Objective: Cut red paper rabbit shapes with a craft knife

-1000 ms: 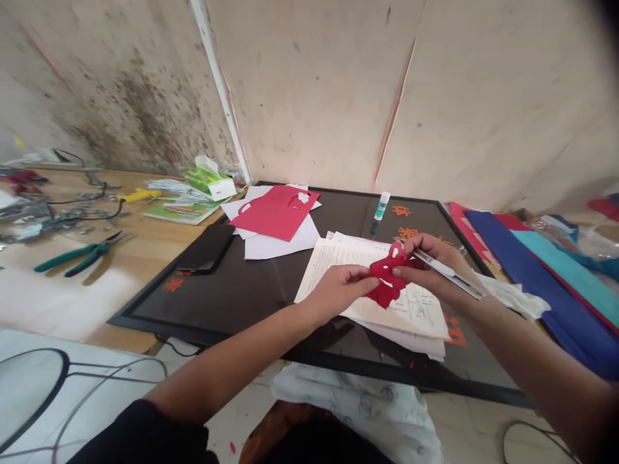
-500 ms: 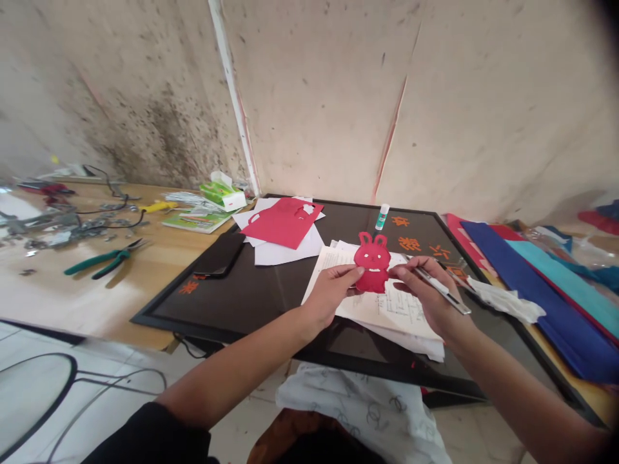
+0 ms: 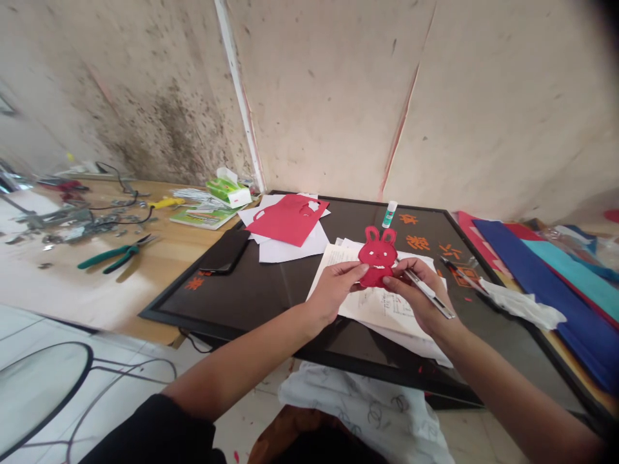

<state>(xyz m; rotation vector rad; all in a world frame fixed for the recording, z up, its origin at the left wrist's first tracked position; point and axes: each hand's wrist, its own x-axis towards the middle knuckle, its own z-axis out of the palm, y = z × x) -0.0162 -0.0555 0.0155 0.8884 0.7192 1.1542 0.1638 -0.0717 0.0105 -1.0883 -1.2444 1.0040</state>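
Note:
A red paper rabbit cutout (image 3: pixel 377 258), with long ears and small cut-out eyes and mouth, is held upright above a stack of written papers (image 3: pixel 325 278). My left hand (image 3: pixel 333 289) pinches its lower left edge between thumb and fingers. At the lower right edge, my right hand (image 3: pixel 422 298) grips the cutout with thumb and fingers. A slim craft knife (image 3: pixel 429 293) also lies in my right hand, its metal end pointing down toward the wrist. Behind the rabbit a glue stick (image 3: pixel 389 214) stands upright on the dark glossy board (image 3: pixel 271 293).
Red paper (image 3: pixel 289 222) with cut holes lies on white sheets, beside a black phone (image 3: pixel 226 251). Green-handled pliers (image 3: pixel 116 256) and metal bits are farther left. At right are a white crumpled tissue (image 3: pixel 525 304), a dark-handled tool (image 3: pixel 454 267) and coloured sheets (image 3: pixel 541 283).
My right hand has come closer, its thumb now on the rabbit's lower right edge; before, it was slightly apart. The view has shifted a little.

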